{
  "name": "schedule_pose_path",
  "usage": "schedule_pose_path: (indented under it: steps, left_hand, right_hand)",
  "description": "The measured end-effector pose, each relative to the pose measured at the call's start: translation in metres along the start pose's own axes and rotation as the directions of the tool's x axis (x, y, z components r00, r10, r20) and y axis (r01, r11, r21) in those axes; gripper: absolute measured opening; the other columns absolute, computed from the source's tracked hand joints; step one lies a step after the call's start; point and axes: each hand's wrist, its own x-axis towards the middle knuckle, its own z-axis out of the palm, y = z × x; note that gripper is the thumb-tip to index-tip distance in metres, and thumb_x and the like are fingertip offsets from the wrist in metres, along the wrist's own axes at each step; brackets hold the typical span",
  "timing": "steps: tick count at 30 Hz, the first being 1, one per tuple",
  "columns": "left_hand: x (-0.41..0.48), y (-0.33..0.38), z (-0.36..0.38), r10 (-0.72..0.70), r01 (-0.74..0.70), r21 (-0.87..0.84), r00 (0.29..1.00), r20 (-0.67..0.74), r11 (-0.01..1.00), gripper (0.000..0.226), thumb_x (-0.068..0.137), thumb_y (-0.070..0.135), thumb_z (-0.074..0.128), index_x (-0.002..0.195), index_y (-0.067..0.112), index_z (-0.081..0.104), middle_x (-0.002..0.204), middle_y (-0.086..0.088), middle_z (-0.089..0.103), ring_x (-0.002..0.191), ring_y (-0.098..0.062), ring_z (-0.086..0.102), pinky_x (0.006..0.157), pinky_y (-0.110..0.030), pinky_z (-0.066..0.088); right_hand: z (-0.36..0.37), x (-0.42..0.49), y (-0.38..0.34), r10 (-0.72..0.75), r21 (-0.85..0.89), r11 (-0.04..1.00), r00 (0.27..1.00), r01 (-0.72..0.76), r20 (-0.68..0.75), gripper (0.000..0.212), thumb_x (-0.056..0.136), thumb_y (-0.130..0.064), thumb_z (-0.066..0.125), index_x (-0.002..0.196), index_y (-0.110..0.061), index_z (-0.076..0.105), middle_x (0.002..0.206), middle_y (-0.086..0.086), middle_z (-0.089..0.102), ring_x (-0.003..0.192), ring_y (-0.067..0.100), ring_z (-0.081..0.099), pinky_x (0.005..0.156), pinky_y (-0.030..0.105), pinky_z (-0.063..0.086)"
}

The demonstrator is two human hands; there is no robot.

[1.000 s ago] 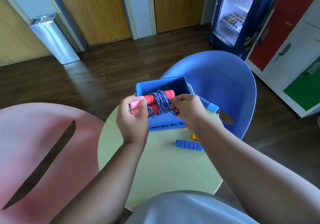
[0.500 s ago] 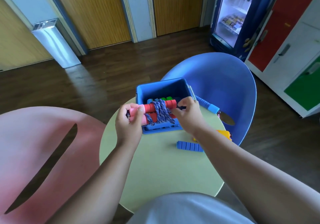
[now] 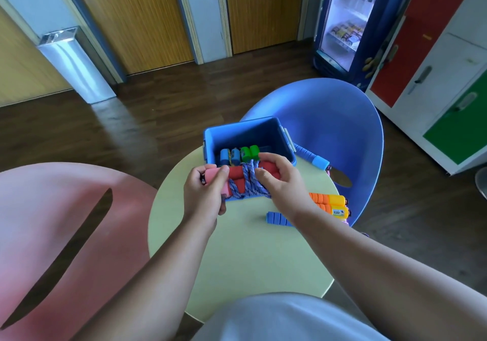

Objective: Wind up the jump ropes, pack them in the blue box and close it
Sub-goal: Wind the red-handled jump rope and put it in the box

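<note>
An open blue box (image 3: 247,130) stands at the far edge of the round pale-green table (image 3: 245,261). Inside it lie wound ropes with blue handles (image 3: 228,156) and green handles (image 3: 249,152). Over the box's near rim I hold a red-handled jump rope (image 3: 237,176) with pink ends, its blue-and-white cord wound round both handles. My left hand (image 3: 204,193) grips the pink end. My right hand (image 3: 279,180) holds the other end and the cord. An orange-and-yellow-handled rope (image 3: 329,203) lies on the table to the right.
A ribbed blue handle (image 3: 276,219) lies on the table under my right forearm, and another blue handle (image 3: 311,156) sticks out right of the box. A blue chair (image 3: 329,119) stands behind the table, a pink chair (image 3: 52,222) to the left. Lockers and a drinks fridge stand at right.
Both hands have lowered the wound red rope toward the near rim of the box. The handles in the box and the orange rope have come into sight.
</note>
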Motion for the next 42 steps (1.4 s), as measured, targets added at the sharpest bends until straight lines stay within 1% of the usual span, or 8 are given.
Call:
schedule_pose_path:
  steps: [7,13,18,21,24,35,38,42]
  left_hand:
    - [0.002,-0.008,0.0,-0.097,0.096,-0.091,0.995,-0.007,0.991,0.02,0.093,0.023,0.07,0.107,0.014,0.058,0.083,-0.009,0.06,0.049,-0.017,0.044,0.045,-0.023,0.029]
    - [0.011,-0.015,-0.008,-0.078,0.074,0.048,0.994,0.081,0.996,0.019,0.091,0.024,0.075,0.1,0.017,0.061,0.083,-0.011,0.06,0.047,-0.018,0.044,0.043,-0.023,0.031]
    - [0.024,-0.014,-0.019,-0.043,0.01,0.171,0.981,0.189,0.985,0.021,0.09,0.023,0.078,0.102,0.014,0.063,0.079,-0.009,0.06,0.048,-0.021,0.045,0.043,-0.025,0.031]
    - [0.032,-0.007,-0.019,-0.041,-0.004,0.188,0.971,0.236,0.982,0.021,0.088,0.025,0.08,0.101,0.017,0.065,0.078,-0.007,0.063,0.054,-0.023,0.048,0.043,-0.025,0.033]
    - [0.041,0.003,-0.016,-0.081,0.018,0.217,0.956,0.284,0.976,0.023,0.085,0.028,0.081,0.102,0.02,0.068,0.08,-0.007,0.065,0.058,-0.024,0.05,0.042,-0.025,0.033]
    - [0.076,0.02,-0.007,-0.038,-0.072,0.383,0.962,0.271,0.921,0.028,0.102,0.044,0.051,0.111,0.02,0.063,0.089,-0.004,0.071,0.056,-0.021,0.065,0.049,-0.029,0.052]
    - [0.099,0.011,-0.014,0.108,-0.181,0.563,0.981,0.161,0.807,0.018,0.098,0.03,0.056,0.11,0.022,0.067,0.107,0.0,0.069,0.079,-0.023,0.069,0.069,-0.034,0.058]
    - [0.118,-0.008,-0.017,0.016,-0.145,0.766,0.985,0.173,0.627,0.039,0.098,0.025,0.06,0.136,0.026,0.055,0.129,-0.009,0.06,0.072,-0.016,0.06,0.056,-0.027,0.041]
  right_hand:
    - [0.002,0.0,-0.002,-0.062,0.062,0.996,0.995,0.058,0.08,0.032,0.092,-0.018,0.068,0.123,-0.024,0.066,0.121,0.001,0.059,0.105,0.008,0.063,0.091,0.028,0.055]
    - [-0.003,-0.005,0.014,-0.058,-0.276,0.958,0.994,0.08,0.088,0.037,0.09,-0.039,0.051,0.126,-0.034,0.057,0.113,-0.004,0.054,0.105,0.016,0.054,0.094,0.038,0.048]
    - [-0.011,-0.01,0.011,-0.191,-0.385,0.882,0.954,0.271,0.233,0.036,0.092,-0.024,0.05,0.127,-0.025,0.06,0.129,-0.003,0.051,0.119,0.01,0.049,0.1,0.021,0.038]
    - [-0.014,-0.008,0.002,-0.174,-0.442,0.835,0.919,0.328,0.353,0.041,0.089,-0.052,0.06,0.125,-0.034,0.06,0.131,-0.005,0.049,0.116,0.01,0.052,0.099,0.025,0.045]
    - [-0.012,-0.006,0.002,-0.118,-0.641,0.655,0.892,0.399,0.436,0.059,0.075,-0.065,0.07,0.128,-0.047,0.051,0.146,-0.001,0.04,0.124,0.026,0.051,0.101,0.04,0.049]
    - [-0.004,-0.001,0.014,-0.175,-0.652,0.712,0.965,0.261,0.196,0.043,0.084,-0.039,0.066,0.127,-0.036,0.062,0.13,0.002,0.053,0.109,0.03,0.056,0.095,0.04,0.051]
    - [-0.007,0.012,0.014,-0.174,-0.668,0.718,0.98,0.194,0.096,0.041,0.086,-0.034,0.068,0.127,-0.034,0.063,0.125,0.003,0.055,0.106,0.03,0.057,0.094,0.038,0.05]
    - [-0.008,0.043,0.007,-0.096,-0.736,0.676,0.994,0.035,-0.041,0.045,0.095,-0.033,0.062,0.139,-0.031,0.054,0.126,0.012,0.053,0.106,0.039,0.053,0.091,0.038,0.044]
